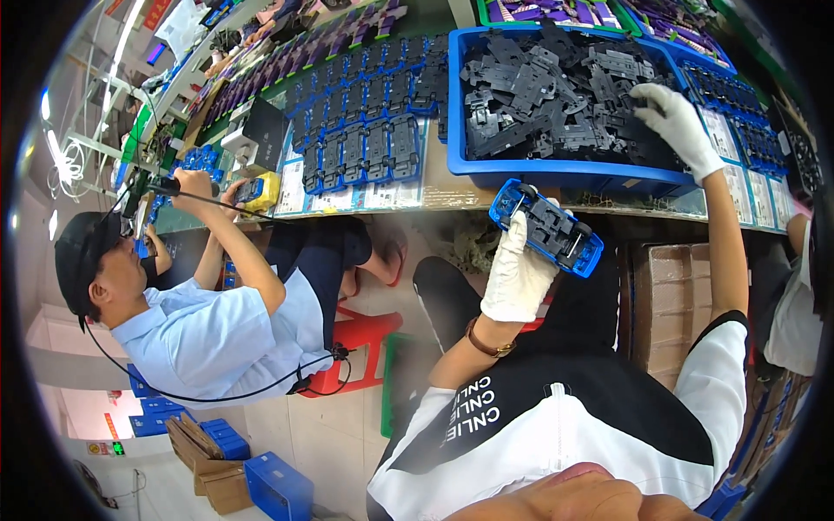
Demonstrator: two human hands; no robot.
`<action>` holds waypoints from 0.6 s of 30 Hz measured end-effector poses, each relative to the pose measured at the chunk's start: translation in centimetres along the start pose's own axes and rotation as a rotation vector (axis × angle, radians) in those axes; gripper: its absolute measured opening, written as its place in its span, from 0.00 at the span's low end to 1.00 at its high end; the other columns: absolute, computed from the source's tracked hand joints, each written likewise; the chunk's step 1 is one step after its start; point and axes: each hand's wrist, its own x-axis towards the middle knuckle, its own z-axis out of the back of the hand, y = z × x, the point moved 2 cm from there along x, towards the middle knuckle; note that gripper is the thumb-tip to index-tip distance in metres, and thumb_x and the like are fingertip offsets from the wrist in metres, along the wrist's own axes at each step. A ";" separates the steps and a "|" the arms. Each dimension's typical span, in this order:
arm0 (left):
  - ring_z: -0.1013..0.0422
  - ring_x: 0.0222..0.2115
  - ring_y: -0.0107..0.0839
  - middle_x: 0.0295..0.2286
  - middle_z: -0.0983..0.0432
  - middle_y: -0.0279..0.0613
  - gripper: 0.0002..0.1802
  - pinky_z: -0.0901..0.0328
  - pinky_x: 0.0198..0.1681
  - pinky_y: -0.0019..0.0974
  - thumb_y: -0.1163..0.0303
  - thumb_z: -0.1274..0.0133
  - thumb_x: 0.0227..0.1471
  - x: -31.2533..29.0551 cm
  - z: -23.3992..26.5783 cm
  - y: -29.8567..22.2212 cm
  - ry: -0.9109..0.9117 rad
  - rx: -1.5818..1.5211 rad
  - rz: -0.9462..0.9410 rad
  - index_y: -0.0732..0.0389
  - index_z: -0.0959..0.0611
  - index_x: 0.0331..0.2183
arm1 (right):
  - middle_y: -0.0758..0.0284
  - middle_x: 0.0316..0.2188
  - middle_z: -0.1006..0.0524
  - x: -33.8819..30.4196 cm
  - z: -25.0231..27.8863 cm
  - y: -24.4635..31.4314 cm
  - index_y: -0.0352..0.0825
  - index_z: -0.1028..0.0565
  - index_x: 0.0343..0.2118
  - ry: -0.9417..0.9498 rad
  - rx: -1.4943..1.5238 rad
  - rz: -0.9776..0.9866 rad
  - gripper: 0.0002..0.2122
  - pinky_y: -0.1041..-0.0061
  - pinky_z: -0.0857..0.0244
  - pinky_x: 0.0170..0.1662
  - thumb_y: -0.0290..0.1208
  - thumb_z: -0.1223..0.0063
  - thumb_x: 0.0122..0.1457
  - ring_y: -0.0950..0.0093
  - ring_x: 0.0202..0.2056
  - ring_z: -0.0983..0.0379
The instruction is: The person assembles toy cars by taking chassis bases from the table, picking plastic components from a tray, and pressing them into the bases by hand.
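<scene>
My left hand (519, 280), in a white glove, is closed around a blue toy car (584, 252). The car is turned underside up, so its black chassis and wheels show, and it sits just in front of the table edge. At the right side of a blue bin (565, 171), my gloved right hand (682, 132) hangs over the rim with its fingers apart and bent. No object shows between those fingers. Black plastic chassis parts (543, 87) lie heaped in the bin, close to the fingertips.
Rows of upturned toy cars (365, 152) stand left of the bin, with more cars (756, 143) at its right. At left, a co-worker (208, 321) on a red stool (352, 343) handles a tool and a yellow piece. Cartons (669, 300) stand under the table.
</scene>
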 end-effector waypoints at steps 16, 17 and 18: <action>0.34 0.50 0.40 0.47 0.30 0.40 0.25 0.41 0.58 0.49 0.56 0.47 0.56 -0.7 1.2 -0.2 -0.048 0.001 -0.004 0.54 0.31 0.52 | 0.64 0.47 0.26 1.4 -0.4 -1.2 0.34 0.29 0.51 0.283 0.374 -0.058 0.27 0.76 0.40 0.55 0.10 0.67 0.47 0.72 0.50 0.31; 0.34 0.50 0.40 0.47 0.30 0.40 0.25 0.41 0.58 0.49 0.56 0.47 0.56 -0.7 1.2 -0.2 -0.047 -0.001 -0.004 0.54 0.31 0.52 | 0.64 0.47 0.26 1.2 -0.4 -1.6 0.34 0.29 0.51 0.284 0.372 -0.057 0.27 0.76 0.40 0.55 0.10 0.67 0.47 0.72 0.50 0.31; 0.34 0.51 0.43 0.47 0.30 0.42 0.25 0.41 0.57 0.51 0.56 0.47 0.55 -0.8 1.1 -0.1 -0.047 -0.005 0.004 0.55 0.30 0.52 | 0.64 0.48 0.26 1.0 -0.4 -2.2 0.34 0.29 0.52 0.257 0.416 -0.123 0.28 0.75 0.39 0.54 0.10 0.68 0.46 0.72 0.50 0.31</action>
